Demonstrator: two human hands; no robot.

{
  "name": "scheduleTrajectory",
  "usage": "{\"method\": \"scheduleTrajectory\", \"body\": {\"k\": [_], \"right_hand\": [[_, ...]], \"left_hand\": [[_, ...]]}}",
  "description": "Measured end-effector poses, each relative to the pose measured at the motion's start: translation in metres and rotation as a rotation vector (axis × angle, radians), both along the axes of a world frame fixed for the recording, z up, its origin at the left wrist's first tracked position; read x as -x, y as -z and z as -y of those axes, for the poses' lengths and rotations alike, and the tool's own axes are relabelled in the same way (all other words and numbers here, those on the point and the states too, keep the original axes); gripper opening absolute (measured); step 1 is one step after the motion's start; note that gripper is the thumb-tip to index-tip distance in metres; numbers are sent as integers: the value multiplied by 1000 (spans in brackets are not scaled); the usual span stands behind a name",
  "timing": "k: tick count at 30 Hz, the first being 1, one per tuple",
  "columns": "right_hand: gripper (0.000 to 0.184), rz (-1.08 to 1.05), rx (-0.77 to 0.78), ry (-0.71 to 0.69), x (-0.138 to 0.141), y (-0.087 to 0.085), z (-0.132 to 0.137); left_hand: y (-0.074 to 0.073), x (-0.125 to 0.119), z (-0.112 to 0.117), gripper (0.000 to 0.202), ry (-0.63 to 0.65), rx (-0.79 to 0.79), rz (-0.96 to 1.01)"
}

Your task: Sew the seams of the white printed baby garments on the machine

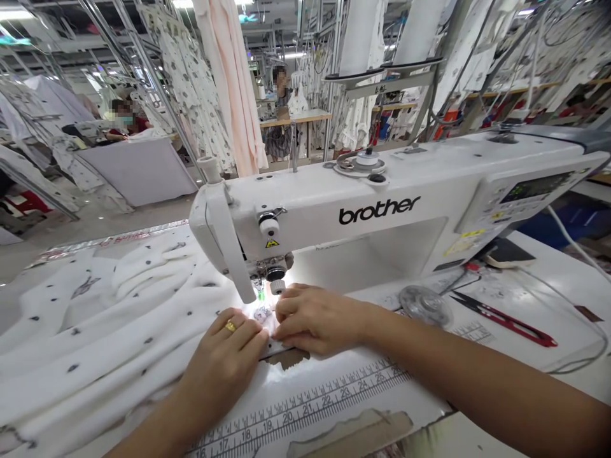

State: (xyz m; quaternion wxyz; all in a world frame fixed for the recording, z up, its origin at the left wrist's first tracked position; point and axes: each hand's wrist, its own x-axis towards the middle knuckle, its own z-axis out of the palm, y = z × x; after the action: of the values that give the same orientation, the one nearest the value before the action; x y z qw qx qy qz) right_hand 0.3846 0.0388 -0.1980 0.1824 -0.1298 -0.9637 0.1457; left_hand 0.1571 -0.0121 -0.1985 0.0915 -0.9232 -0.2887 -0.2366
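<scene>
A white brother sewing machine [305,197] stands in front of me, its lamp lighting the needle area. White printed fabric [143,299] with small dark motifs spreads across the left of the table and runs up to the needle. My left hand [229,356], with a yellow ring on one finger, is closed on the fabric just left of the presser foot. Close by on the right, my right hand [315,318] pinches the fabric edge with curled fingers beside the needle. Both sets of fingertips nearly meet, and the bright light partly washes out the cloth between them.
Red-handled thread snips [506,318] lie to the right, near a clear round bobbin case [424,305] and a dark flat object [508,253]. A printed ruler strip [305,407] runs along the front edge. Thread cones [363,38] stand above; co-workers sit behind among hanging garments.
</scene>
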Motion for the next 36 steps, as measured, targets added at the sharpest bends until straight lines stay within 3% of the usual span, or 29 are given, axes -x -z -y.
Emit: {"method": "scheduleTrajectory", "body": {"k": [8,12,16,23,29,36], "right_hand": [[16,5,-57,-8,-2,1,-1],[20,-42,-122,68,-2,0,-2],[23,-68,-151,144,0,-1,-1],[29,31,-124,152,3,1,1],[30,44,-108,183,6,0,5],[33,99,-143,289,6,0,5]], "left_hand": [[-3,4,-2,21,6,41,-58],[-8,4,0,23,43,37,-79],[-12,2,2,21,6,38,-106],[-7,7,4,27,-74,23,-177],[-3,10,7,28,-119,140,-145],[-9,11,-8,27,-175,260,-203]]}}
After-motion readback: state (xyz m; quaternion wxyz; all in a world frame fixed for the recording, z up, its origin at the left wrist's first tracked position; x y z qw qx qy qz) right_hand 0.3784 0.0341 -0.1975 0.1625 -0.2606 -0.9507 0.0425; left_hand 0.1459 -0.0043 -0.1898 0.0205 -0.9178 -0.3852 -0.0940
